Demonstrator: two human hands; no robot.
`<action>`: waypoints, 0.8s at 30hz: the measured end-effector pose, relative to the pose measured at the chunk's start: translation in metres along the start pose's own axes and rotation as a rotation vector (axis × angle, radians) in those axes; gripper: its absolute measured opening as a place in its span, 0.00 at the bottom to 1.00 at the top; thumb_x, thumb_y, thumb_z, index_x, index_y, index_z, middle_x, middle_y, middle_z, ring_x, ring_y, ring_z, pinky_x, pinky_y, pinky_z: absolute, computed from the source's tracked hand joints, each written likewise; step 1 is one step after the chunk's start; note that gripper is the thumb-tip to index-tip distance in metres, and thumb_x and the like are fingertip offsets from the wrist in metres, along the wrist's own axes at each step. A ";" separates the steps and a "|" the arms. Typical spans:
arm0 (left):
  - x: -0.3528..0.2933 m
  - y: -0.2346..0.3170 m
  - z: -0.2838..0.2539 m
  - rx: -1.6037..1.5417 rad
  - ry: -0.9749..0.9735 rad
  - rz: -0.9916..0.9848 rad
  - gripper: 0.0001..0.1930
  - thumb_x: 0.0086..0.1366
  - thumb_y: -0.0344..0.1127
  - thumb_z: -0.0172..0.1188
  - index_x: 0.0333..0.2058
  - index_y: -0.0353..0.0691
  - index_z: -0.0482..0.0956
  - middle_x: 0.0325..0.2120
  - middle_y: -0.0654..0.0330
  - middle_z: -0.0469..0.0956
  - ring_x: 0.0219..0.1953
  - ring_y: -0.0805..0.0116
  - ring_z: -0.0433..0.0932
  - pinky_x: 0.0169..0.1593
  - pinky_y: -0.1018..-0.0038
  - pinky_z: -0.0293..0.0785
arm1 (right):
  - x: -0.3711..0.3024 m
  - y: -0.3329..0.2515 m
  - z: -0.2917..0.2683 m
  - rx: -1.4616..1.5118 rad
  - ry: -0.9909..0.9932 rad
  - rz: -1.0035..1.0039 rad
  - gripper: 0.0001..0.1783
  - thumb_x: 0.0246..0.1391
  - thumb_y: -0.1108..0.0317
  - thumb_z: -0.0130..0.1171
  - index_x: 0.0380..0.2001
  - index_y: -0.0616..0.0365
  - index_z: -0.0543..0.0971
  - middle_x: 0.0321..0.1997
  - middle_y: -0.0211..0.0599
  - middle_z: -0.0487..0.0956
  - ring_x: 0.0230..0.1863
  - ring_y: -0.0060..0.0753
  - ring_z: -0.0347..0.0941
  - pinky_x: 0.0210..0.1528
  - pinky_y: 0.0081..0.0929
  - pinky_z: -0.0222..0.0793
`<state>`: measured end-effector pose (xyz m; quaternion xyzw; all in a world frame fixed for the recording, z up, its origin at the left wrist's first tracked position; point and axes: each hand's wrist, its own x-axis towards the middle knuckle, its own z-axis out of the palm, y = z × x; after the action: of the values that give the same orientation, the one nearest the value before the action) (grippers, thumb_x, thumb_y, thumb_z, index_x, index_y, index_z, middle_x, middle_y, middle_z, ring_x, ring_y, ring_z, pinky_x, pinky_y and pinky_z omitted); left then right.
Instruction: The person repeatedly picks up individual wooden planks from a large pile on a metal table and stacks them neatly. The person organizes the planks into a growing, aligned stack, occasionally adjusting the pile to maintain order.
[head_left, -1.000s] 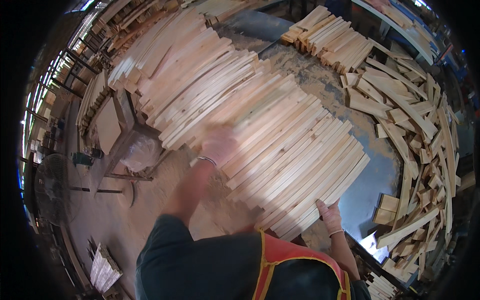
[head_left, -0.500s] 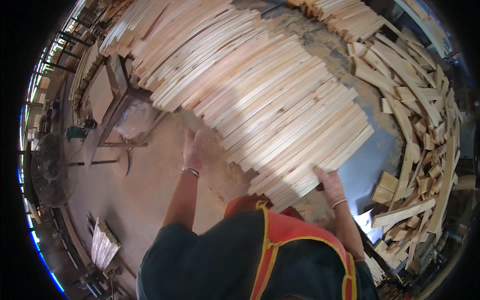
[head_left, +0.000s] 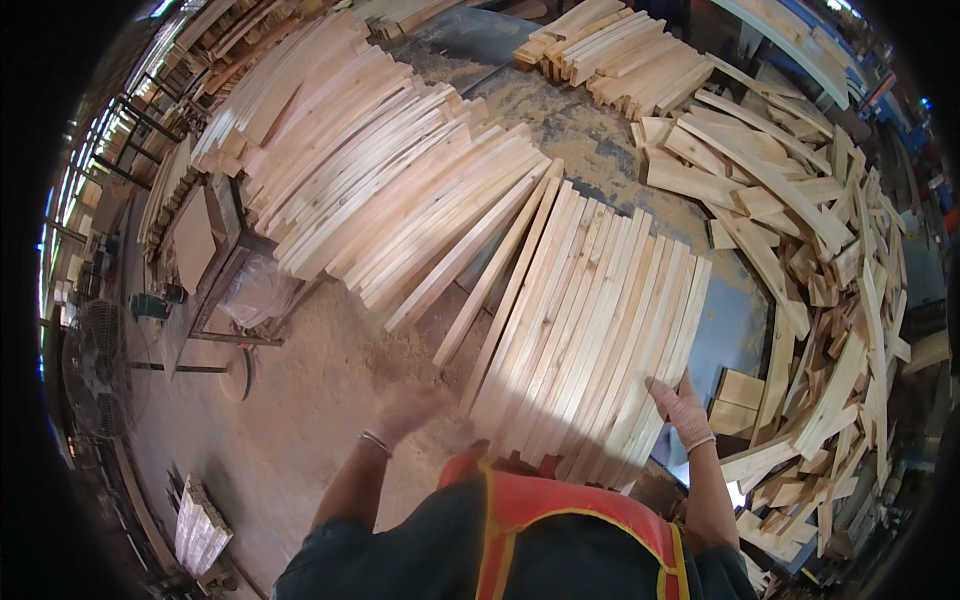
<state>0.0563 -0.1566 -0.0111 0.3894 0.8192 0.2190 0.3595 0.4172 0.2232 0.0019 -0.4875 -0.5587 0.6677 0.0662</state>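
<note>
A row of pale wooden strips (head_left: 580, 310) lies side by side in front of me, its near ends close to my apron. My right hand (head_left: 685, 410), in a light glove, grips the outermost strip on the right, with the thumb on top and the other fingers over its outer side. My left hand (head_left: 412, 408), also gloved, is beside the row's near left corner. It is smeared by motion, and its fingers cannot be read. Two strips (head_left: 498, 262) stand apart at a slant between this row and a larger row of wooden strips (head_left: 370, 170) at the far left.
Offcuts (head_left: 850, 300) are heaped along the right. Another stack of boards (head_left: 630, 60) lies at the far side, near a sawdust-covered metal surface (head_left: 570, 130). To the left are a fan (head_left: 100, 350), a metal stand (head_left: 215, 260) with a plastic bag (head_left: 262, 300), and a small bundle of strips (head_left: 200, 525).
The near strips have swung round and split away from the larger row, leaving a wedge-shaped gap. My left hand has moved down and right toward them; my right hand has moved slightly lower.
</note>
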 end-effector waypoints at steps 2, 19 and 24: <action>0.034 0.116 -0.069 -0.079 0.105 -0.285 0.24 0.70 0.53 0.60 0.57 0.47 0.84 0.50 0.55 0.86 0.54 0.65 0.83 0.57 0.67 0.76 | 0.001 0.012 -0.013 0.012 0.029 0.032 0.48 0.59 0.52 0.72 0.72 0.64 0.61 0.63 0.44 0.81 0.63 0.38 0.76 0.68 0.36 0.68; 0.102 0.120 0.012 -1.093 -0.182 -0.019 0.58 0.54 0.24 0.74 0.79 0.45 0.48 0.64 0.55 0.73 0.61 0.65 0.76 0.61 0.66 0.77 | 0.020 0.010 -0.023 0.048 -0.042 0.112 0.48 0.55 0.53 0.75 0.71 0.66 0.66 0.61 0.42 0.81 0.59 0.36 0.78 0.63 0.31 0.72; 0.119 0.103 -0.006 -0.766 -0.067 -0.029 0.57 0.57 0.29 0.74 0.79 0.47 0.47 0.63 0.53 0.77 0.61 0.65 0.78 0.64 0.69 0.74 | 0.035 0.014 -0.019 0.196 0.003 0.139 0.41 0.52 0.63 0.76 0.67 0.61 0.72 0.55 0.36 0.82 0.50 0.30 0.78 0.53 0.28 0.74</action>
<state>0.0489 -0.0011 0.0090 0.2219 0.6713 0.4913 0.5087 0.4191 0.2536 -0.0274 -0.5172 -0.4554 0.7215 0.0679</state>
